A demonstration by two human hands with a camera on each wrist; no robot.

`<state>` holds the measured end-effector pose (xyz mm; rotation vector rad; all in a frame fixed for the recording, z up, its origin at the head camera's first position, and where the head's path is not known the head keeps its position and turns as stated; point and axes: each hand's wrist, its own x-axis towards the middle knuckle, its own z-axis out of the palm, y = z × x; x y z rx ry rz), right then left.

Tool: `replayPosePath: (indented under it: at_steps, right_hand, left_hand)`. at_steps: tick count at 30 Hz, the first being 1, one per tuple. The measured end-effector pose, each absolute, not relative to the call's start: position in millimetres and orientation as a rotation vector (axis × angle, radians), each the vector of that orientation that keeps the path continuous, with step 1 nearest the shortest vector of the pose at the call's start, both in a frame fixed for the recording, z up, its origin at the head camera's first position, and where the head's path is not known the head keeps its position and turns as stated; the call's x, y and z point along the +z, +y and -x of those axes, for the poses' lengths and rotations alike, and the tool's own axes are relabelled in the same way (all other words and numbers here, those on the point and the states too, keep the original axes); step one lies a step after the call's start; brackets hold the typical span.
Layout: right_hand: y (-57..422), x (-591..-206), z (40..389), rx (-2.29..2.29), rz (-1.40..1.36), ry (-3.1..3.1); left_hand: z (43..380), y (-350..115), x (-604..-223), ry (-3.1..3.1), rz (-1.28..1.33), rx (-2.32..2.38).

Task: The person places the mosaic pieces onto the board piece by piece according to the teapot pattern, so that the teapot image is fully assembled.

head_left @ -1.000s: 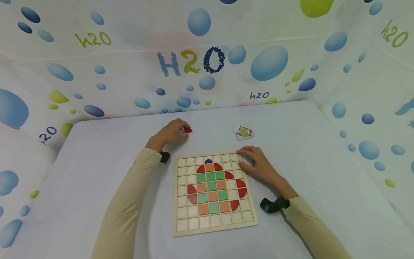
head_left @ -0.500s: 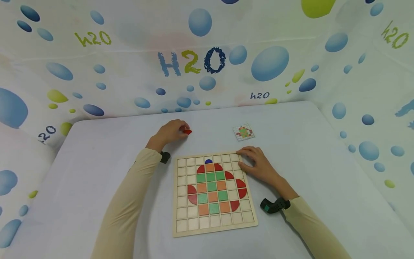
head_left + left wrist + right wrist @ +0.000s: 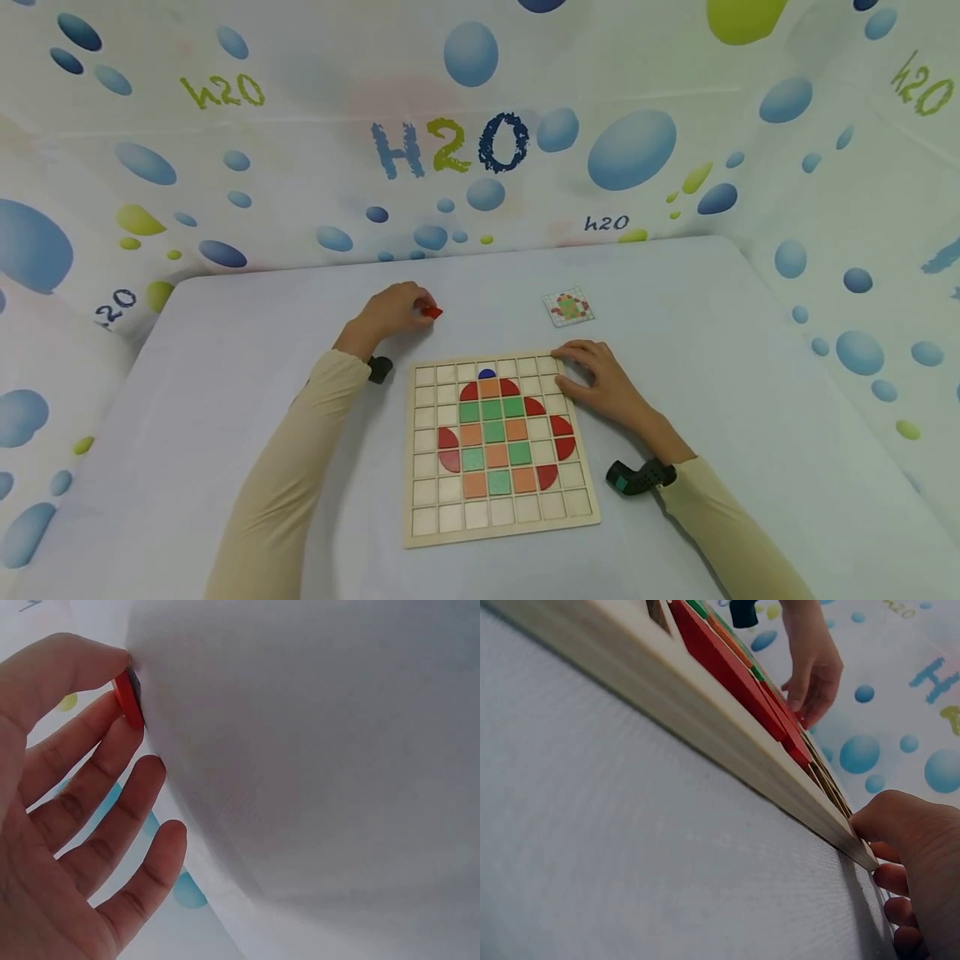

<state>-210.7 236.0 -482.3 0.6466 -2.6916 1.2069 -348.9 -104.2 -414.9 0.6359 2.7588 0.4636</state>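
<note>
In the head view, my left hand [image 3: 393,310] is over the table behind the board, left of its centre. It pinches a small red tile [image 3: 129,700] between thumb and fingertips, the other fingers loosely spread in the left wrist view. My right hand [image 3: 602,381] grips the far right corner of the wooden grid board [image 3: 502,514], thumb and fingers at its rim in the right wrist view. On the board lie green and orange square tiles, several red quarter-circle tiles [image 3: 547,477], and a blue half-round tile [image 3: 487,374] at the far edge.
A small pattern card [image 3: 567,307] with a coloured grid lies behind the board, to the right. The white table [image 3: 750,367] backs onto a printed cloth wall [image 3: 300,192]. Both wrists wear black straps.
The left hand has come slightly nearer the board with the red tile, which has turned a little in its fingers. The right hand stays at the board's corner.
</note>
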Motion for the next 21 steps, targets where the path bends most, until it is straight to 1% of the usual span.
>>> replayPosePath:
  at_steps: [9, 21]
  right_hand:
    - [234.3, -480.8, 209.7, 1.204, -0.661, -2.668]
    - [233.4, -484.1, 210.0, 1.203, -0.658, -2.664]
  left_hand:
    - [336.2, -111.7, -410.6, 2.754, -0.658, 0.485]
    - [317.8, -117.4, -407.4, 2.785, -0.75, 0.422]
